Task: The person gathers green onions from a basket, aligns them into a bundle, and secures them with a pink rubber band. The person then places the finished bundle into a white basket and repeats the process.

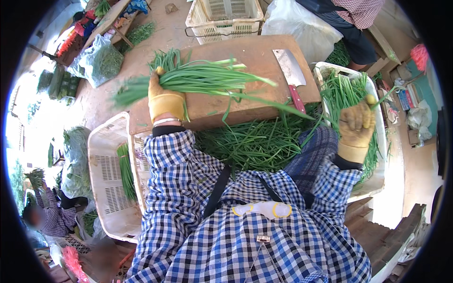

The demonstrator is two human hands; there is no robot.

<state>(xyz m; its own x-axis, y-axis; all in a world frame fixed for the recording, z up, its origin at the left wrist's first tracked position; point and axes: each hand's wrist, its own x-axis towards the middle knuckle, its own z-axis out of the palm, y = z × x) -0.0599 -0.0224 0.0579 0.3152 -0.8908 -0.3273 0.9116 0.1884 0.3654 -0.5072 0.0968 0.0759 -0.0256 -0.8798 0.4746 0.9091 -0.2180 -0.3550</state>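
My left hand (164, 93), in a yellow work glove, grips a bunch of garlic chives (208, 76) above a wooden block table (254, 53). The pale cut ends point right, and the leaf tips at left are blurred. Another small clump of chives (170, 58) lies behind that hand. Over the crate on the right, my right hand (357, 123), also gloved, has its fingers curled around a thin chive blade (385, 97). A cleaver (292, 72) with a red handle (296, 98) rests on the table's right side. Loose chive leaves (251, 141) cover my lap.
A white plastic crate (378, 177) at right holds chives; another crate (106, 212) at left contains a tied bundle (125, 169). Beyond the table are a crate (226, 28), a plastic sack (297, 24) and a standing person (357, 32). Another person (58, 219) is at lower left.
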